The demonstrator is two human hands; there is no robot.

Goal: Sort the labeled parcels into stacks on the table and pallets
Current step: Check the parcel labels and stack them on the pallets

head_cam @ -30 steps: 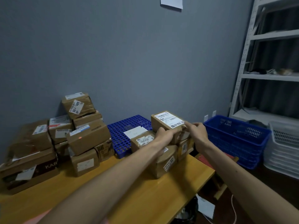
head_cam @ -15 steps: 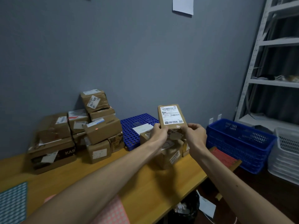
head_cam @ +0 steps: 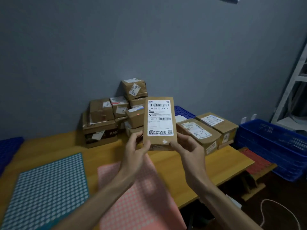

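Note:
A brown cardboard parcel [head_cam: 159, 120] with a white barcode label stands tilted up in the air, label facing me. My left hand [head_cam: 136, 151] grips its lower left corner and my right hand [head_cam: 187, 151] grips its lower right corner. Behind it a pile of several labeled parcels [head_cam: 114, 113] leans against the wall on the yellow table [head_cam: 54, 146]. Two more parcels [head_cam: 198, 132] [head_cam: 217, 124] lie side by side to the right of my hands.
A teal dotted mat [head_cam: 48, 191] and a pink dotted mat [head_cam: 139, 201] lie on the near table. A blue pallet [head_cam: 183, 112] sits behind the right parcels, another blue pallet [head_cam: 9, 148] at far left. A blue crate [head_cam: 275, 146] and white shelving [head_cam: 297, 90] stand right.
The parcel has come off the small stack, risen and tilted upright so its label faces me. My view has swung left and down, bringing the mats into sight.

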